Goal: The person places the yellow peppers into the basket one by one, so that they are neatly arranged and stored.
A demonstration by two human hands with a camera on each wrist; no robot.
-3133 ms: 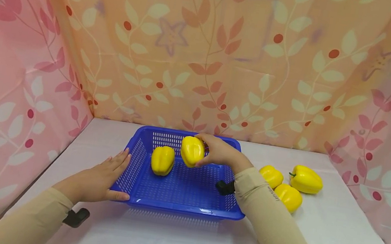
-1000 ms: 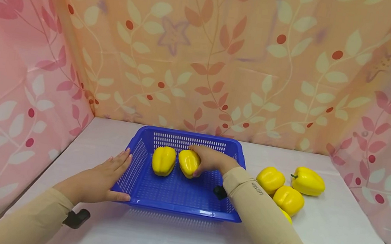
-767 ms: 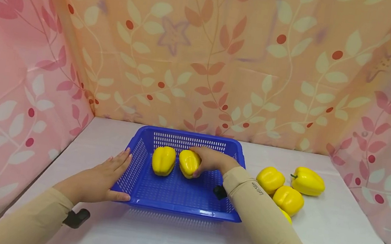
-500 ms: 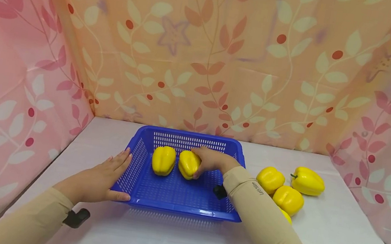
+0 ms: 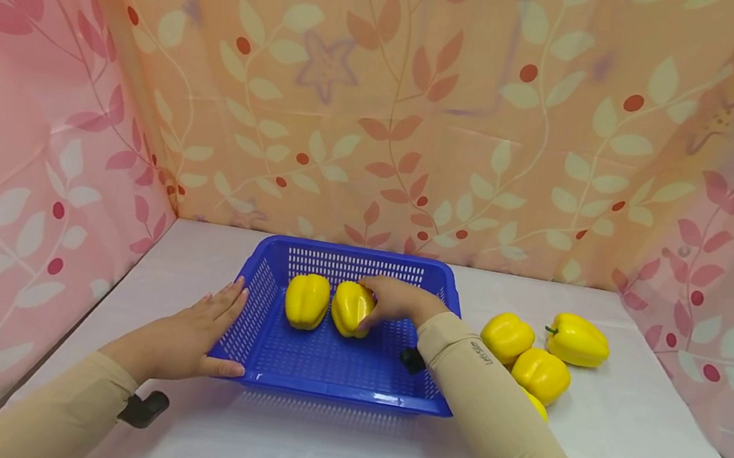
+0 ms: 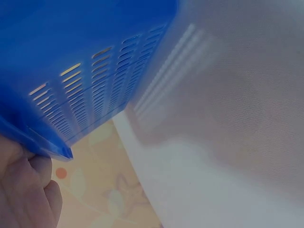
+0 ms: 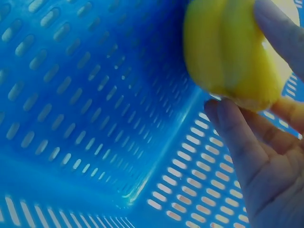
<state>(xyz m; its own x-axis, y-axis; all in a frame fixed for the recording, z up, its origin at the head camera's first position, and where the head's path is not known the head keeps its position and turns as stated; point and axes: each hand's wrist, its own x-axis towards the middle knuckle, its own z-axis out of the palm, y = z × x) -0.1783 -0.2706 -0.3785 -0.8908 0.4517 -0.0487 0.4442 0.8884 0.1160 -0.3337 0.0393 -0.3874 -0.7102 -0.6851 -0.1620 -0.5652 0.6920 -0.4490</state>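
A blue plastic basket (image 5: 344,392) with slotted walls stands on the white cloth. My left hand (image 5: 186,337) rests on its left rim, fingers straight and spread, the thumb along the front corner; the left wrist view shows this hand (image 6: 26,190) against the rim's edge. Inside the basket, my right hand (image 5: 395,301) holds a yellow bell pepper (image 5: 351,310) low near the floor. In the right wrist view, the thumb is on one side of the bell pepper (image 7: 223,47) and the fingers are on the other. A second yellow bell pepper (image 5: 306,302) lies just left of it.
Right of the basket, several more yellow bell peppers lie on the cloth: one at the back right (image 5: 578,340), one nearer the basket (image 5: 507,337), one in front (image 5: 541,376), and another partly hidden by the right sleeve (image 5: 538,406). Patterned curtains (image 5: 384,106) enclose the table.
From about three seconds ago, my right hand has lowered the bell pepper into the basket. Lately the pepper has turned slightly more upright in the fingers. The left hand has stayed on the rim.
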